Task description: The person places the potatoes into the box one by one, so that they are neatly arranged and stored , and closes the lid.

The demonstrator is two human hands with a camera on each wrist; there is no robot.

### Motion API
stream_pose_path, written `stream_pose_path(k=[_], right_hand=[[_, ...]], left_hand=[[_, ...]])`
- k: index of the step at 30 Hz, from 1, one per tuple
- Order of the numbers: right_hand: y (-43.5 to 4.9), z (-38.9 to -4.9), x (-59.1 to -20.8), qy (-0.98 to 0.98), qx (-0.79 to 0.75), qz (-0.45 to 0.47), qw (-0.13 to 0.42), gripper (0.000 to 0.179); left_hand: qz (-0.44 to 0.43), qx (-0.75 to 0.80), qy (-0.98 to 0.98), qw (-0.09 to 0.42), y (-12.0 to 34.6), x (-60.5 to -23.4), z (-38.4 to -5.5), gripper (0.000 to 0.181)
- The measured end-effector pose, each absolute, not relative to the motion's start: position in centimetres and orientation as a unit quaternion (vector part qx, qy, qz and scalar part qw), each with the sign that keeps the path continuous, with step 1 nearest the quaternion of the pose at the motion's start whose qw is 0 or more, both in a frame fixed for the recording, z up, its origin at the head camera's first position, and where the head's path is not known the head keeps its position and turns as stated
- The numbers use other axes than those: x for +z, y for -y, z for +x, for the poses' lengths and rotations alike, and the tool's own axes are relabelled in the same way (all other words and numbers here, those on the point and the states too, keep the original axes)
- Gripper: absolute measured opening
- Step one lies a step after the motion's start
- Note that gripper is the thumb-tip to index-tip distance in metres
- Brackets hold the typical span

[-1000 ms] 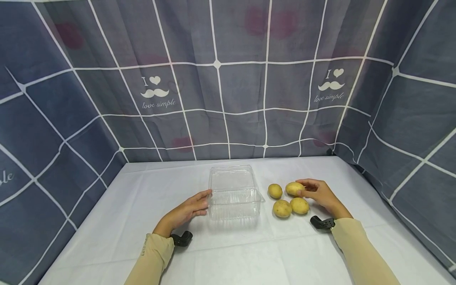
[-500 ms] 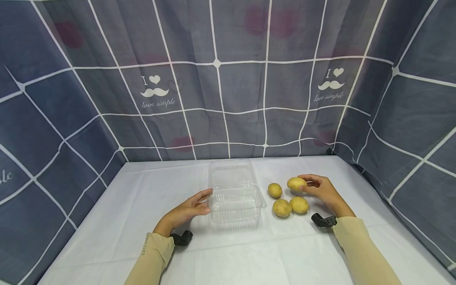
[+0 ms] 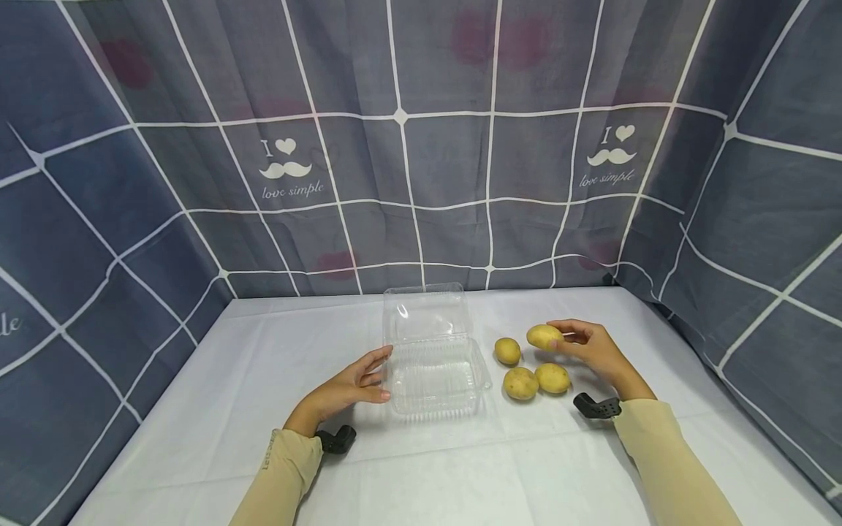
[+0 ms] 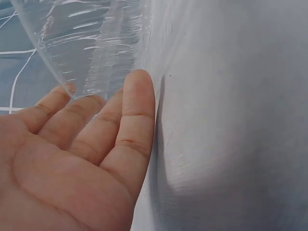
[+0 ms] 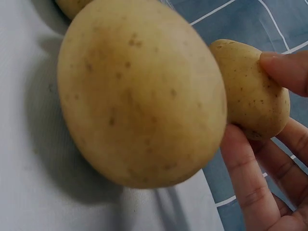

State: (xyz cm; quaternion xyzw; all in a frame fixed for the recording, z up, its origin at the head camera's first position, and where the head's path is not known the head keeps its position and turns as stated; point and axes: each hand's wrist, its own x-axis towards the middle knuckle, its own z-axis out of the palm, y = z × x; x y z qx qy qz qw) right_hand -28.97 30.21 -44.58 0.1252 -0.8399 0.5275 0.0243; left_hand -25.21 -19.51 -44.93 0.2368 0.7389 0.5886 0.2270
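Note:
A clear plastic clamshell container (image 3: 434, 376) stands on the white table with its hinged lid (image 3: 424, 314) tipped back. My left hand (image 3: 349, 387) is at its left side, fingertips against the plastic wall; in the left wrist view the fingers (image 4: 137, 110) lie loosely extended beside it. To the right of the container, my right hand (image 3: 595, 354) pinches a yellow potato (image 3: 544, 337) between thumb and fingers, just above the table. The right wrist view shows this held potato (image 5: 250, 91) behind a larger, nearer potato (image 5: 142, 96). Three others rest close by, including a small potato (image 3: 507, 351).
Two potatoes lie side by side in front, a left potato (image 3: 520, 383) and a right potato (image 3: 553, 378). A dark checked curtain (image 3: 447, 161) encloses the back and sides of the table (image 3: 421, 475). Black wrist cameras sit on both forearms.
My right hand has raised the potato slightly off the table. The container's lid has moved farther back, and more of the container's inside shows. My left hand has barely shifted.

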Motion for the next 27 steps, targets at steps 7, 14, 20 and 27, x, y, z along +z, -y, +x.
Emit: stream_pose_path(k=[7, 14, 20, 27], right_hand=[[-29.8, -28.9, -44.5, 0.823, 0.550, 0.143, 0.027, 0.047], [-29.2, -28.6, -44.0, 0.820, 0.549, 0.158, 0.035, 0.044], [-28.5, -28.5, -43.8, 0.820, 0.545, 0.172, 0.040, 0.042], [-27.6, -28.4, -43.6, 0.821, 0.538, 0.184, 0.057, 0.039]], left_hand=[[0.236, 0.594, -0.735, 0.228, 19.5, -45.1, -25.3, 0.109], [0.234, 0.590, -0.739, 0.224, 19.3, -45.2, -25.4, 0.111], [0.229, 0.586, -0.744, 0.225, 19.3, -45.2, -25.5, 0.110], [0.223, 0.584, -0.748, 0.222, 19.3, -45.2, -25.5, 0.110]])
